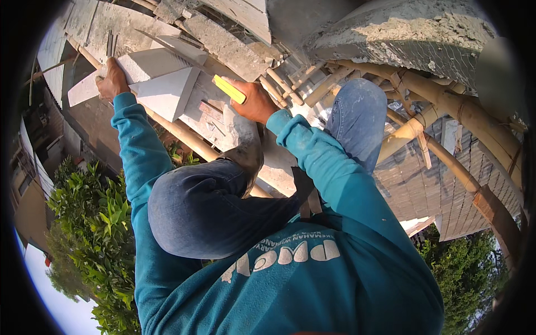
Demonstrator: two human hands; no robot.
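Observation:
My right hand is closed round the yellow handle of a hand saw. Its long, thin grey blade runs up and to the left from the handle, over pale blocks. At the far left my left hand grips the end of a pale block, fingers curled over its edge. Another white, wedge-shaped block lies nearer to me, between my two hands. Whether the blade touches a block, I cannot tell. The underside of my left hand's grip is hidden.
I sit on bamboo scaffolding, a pole passing under my bent leg. Thicker bamboo poles are lashed together at right. Rough concrete curves above them. Tiled roofing lies far below, and leafy branches rise at left.

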